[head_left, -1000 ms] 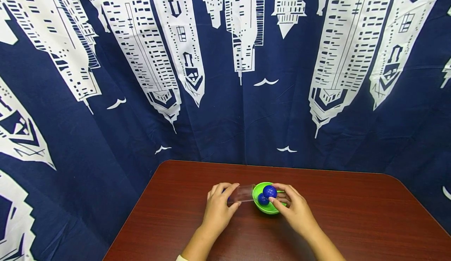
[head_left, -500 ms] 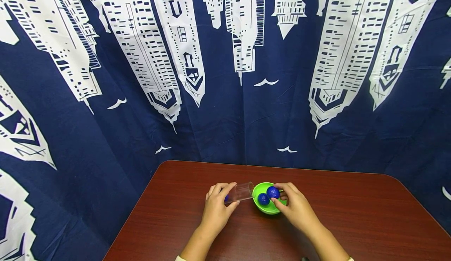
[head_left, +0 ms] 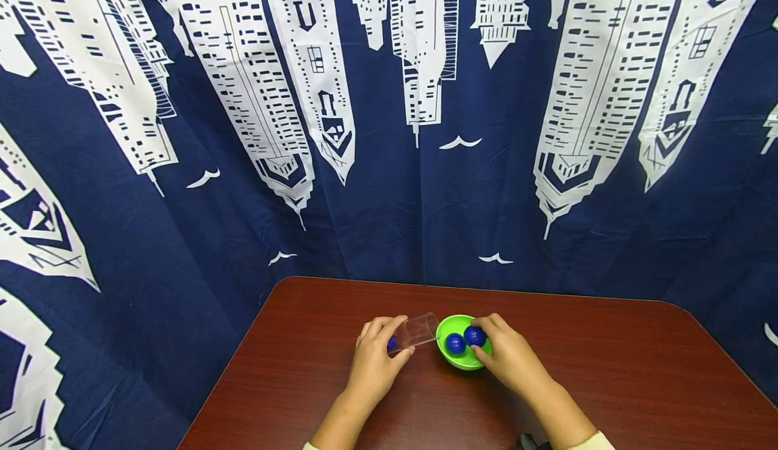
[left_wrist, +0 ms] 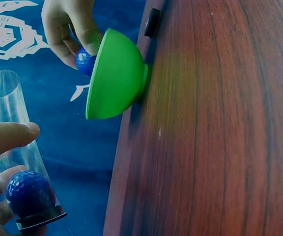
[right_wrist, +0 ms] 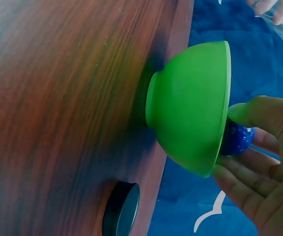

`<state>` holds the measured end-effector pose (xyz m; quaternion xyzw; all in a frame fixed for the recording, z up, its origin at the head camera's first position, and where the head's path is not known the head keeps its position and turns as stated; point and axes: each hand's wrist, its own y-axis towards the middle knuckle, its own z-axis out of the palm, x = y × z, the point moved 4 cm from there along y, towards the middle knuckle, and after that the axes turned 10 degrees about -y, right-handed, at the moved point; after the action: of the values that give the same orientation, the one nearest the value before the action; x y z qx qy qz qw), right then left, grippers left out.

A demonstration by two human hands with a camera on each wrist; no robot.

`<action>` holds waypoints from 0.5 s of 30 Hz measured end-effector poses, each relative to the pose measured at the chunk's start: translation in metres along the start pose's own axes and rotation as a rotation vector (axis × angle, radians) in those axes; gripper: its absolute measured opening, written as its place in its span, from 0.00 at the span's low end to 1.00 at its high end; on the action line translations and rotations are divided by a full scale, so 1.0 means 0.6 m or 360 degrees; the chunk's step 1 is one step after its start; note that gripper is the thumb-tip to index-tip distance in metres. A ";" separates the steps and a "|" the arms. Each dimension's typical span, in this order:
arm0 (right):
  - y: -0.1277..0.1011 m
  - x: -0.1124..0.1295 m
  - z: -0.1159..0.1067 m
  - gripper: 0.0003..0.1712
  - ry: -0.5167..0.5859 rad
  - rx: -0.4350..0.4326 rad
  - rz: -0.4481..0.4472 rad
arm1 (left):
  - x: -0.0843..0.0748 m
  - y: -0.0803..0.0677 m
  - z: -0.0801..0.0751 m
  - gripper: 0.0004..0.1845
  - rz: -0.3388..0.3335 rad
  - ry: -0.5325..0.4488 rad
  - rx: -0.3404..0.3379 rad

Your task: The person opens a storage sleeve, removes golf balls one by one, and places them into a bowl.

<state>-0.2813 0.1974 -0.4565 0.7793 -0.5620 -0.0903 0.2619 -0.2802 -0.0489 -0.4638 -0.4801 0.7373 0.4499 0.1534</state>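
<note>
Low in the middle of the head view, a bit to the left, a clear round plastic tube (head_left: 416,332) is gripped by the left hand (head_left: 373,359), with the fingers curled round it. The tube is held on its side, its open end turned toward the bowl, likely so that balls can roll out of it. One bumpy dark blue ball (left_wrist: 30,193) is seen inside the tube, down at its shut end by a black cap (left_wrist: 41,219).

Just to the right of the tube, a small round green plastic bowl (head_left: 463,361) is stood on the dark red-brown wooden surface (head_left: 608,382). One blue ball (head_left: 454,344) is lying in the bowl. A second blue ball (head_left: 475,336) is pinched by the fingertips of the right hand (head_left: 510,355) and kept low inside the bowl, against its far wall, probably so it does not bounce out.

A small black round lid (right_wrist: 121,209) is seen on the surface in the lower middle of the right wrist view. A dark blue cloth with white towers (head_left: 389,119) is hung behind it all.
</note>
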 end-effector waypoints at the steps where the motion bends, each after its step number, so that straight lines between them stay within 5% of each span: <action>1: 0.001 0.001 0.001 0.23 -0.0017 0.0011 -0.0016 | 0.000 0.000 0.000 0.31 -0.0003 -0.0006 0.0000; 15: 0.018 0.003 0.004 0.19 -0.0177 0.0178 -0.0098 | 0.001 0.002 0.001 0.31 0.0027 -0.0008 -0.0032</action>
<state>-0.2908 0.1927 -0.4526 0.8035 -0.5556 -0.1100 0.1835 -0.2815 -0.0484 -0.4642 -0.4741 0.7365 0.4596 0.1467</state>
